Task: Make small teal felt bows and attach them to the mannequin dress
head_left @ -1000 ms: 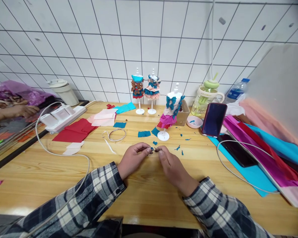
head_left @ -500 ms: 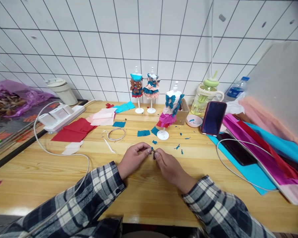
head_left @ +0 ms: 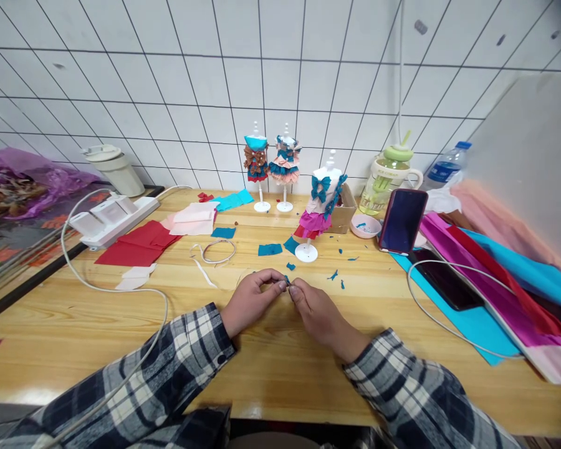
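Above the wooden table, my left hand [head_left: 252,302] pinches a small teal piece of crepe paper [head_left: 287,280] between thumb and forefinger. My right hand [head_left: 321,313] is closed at the same piece from the other side, its fingertips nearly meeting the left ones. Most of the piece is hidden by the fingers. Just beyond the hands lies a small teal scrap [head_left: 290,266]. Behind it stands a mini dress form [head_left: 330,178] with a teal bow, a pale bodice and a magenta and red ruffled skirt. Flat teal paper pieces [head_left: 270,249] lie left of its base.
Two more dressed forms [head_left: 255,156] stand by the tiled wall. On the left are red paper [head_left: 138,244], a coiled cord [head_left: 219,251] and a power strip [head_left: 119,221]. To the right are a propped phone [head_left: 404,219], a pink bowl [head_left: 365,227] and coloured sheets [head_left: 477,274].
My fingertips have shifted slightly, and less of the small teal piece shows between them. The view has moved a little; the things on the table stay where they were.
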The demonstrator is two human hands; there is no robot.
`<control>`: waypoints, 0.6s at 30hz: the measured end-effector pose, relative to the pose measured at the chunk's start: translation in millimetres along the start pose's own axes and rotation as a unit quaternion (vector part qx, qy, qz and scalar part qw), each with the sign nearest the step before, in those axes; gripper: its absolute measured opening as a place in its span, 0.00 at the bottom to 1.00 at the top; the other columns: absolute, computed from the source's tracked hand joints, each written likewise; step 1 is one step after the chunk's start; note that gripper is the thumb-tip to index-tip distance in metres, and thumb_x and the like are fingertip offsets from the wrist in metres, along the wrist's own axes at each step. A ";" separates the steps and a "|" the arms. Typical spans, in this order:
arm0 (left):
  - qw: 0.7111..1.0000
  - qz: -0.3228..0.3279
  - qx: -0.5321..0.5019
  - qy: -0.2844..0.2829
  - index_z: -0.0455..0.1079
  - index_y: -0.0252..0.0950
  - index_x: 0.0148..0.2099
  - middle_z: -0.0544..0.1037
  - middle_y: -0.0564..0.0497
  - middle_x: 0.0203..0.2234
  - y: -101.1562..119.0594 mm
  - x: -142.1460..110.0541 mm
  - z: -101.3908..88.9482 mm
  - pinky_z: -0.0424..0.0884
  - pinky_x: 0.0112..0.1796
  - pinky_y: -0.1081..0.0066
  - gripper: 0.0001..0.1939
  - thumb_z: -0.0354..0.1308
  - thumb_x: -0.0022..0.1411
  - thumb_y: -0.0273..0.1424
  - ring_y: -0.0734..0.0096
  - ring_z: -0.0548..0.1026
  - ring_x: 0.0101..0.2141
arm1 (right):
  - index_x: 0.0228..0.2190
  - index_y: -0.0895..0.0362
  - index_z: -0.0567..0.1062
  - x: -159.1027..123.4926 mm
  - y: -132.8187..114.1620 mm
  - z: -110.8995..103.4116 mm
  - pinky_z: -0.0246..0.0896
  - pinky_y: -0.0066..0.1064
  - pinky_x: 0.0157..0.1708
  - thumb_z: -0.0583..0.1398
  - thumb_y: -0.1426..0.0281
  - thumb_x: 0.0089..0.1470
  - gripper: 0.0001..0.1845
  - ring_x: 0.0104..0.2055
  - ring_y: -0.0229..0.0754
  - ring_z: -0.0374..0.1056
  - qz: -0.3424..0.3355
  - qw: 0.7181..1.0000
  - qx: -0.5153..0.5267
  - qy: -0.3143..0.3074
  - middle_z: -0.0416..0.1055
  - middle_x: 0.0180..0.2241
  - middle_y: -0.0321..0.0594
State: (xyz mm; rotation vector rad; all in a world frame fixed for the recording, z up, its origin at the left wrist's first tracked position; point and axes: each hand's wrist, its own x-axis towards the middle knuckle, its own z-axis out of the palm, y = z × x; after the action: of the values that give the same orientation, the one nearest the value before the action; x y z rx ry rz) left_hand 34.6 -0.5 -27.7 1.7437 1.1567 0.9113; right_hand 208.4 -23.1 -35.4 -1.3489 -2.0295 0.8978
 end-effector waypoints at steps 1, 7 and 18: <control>1.000 0.000 0.001 0.001 0.72 0.35 0.36 0.78 0.50 0.32 0.0 0.0 -0.2 0.70 0.40 0.70 0.10 0.56 0.60 0.37 0.68 0.75 0.35 | 0.29 0.53 0.62 0.4 0.4 -0.2 0.50 0.29 0.30 0.43 0.61 0.64 0.16 0.28 0.39 0.60 0.000 1.000 0.006 0.001 0.65 0.26 0.34; 1.000 0.004 0.005 0.004 0.73 0.35 0.35 0.78 0.50 0.31 0.9 0.6 -0.6 0.70 0.40 0.70 0.11 0.57 0.60 0.37 0.68 0.74 0.34 | 0.26 0.54 0.62 3.5 3.3 -1.4 0.53 0.30 0.32 0.45 0.60 0.63 0.16 0.30 0.38 0.60 -0.006 0.997 0.072 0.007 0.65 0.27 0.34; 0.988 0.156 -0.006 -0.003 0.77 0.39 0.40 0.74 0.45 0.43 2.0 -2.3 -3.5 0.65 0.51 0.62 0.09 0.61 0.59 0.36 0.62 0.71 0.47 | 0.32 0.55 0.66 6.1 0.1 -12.7 0.31 0.20 0.10 0.52 0.49 0.57 0.21 0.12 0.27 0.38 0.243 0.822 0.504 -0.108 0.53 0.17 0.25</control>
State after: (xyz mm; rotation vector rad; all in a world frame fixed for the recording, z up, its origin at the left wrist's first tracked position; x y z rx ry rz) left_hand 31.5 -2.2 -24.7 1.9496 0.8850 1.0920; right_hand 215.7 -14.4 -27.0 -1.1153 -0.9460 2.0379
